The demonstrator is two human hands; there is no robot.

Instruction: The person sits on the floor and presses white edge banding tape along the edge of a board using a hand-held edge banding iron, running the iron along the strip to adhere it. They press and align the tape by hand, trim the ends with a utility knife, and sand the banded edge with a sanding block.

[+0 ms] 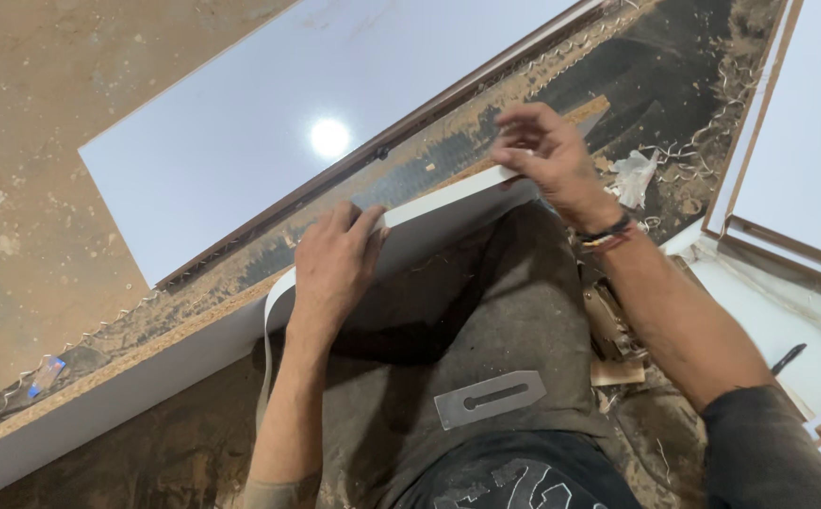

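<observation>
Head view looks straight down on a long white laminated board (147,372) standing on its edge, running from the lower left up toward the upper right, its raw chipboard edge facing up. A white edge-banding strip (448,193) lies along that upper edge between the two hands, and its loose tail (267,349) curls off and hangs down on the near side of the board.

The left hand (333,269) sits about midway along the board, fingers wrapped over the top edge and pressing the strip down against it. The right hand (547,155) is further up the board, near its far end, fingers pinched closed on the strip where it meets the edge. A dark cord bracelet (608,231) sits on that wrist.

Below the board are the person's knees in dusty grey trousers (495,320), and a flat grey plane blade (489,399) with a slot in it rests on the lap. Beyond the board lies a large white panel (269,123) with a brown edge, flat on the floor (24,188). Sawdust and curled shavings (712,113) lie scattered around, and more white panels (806,160) stand at the right.
</observation>
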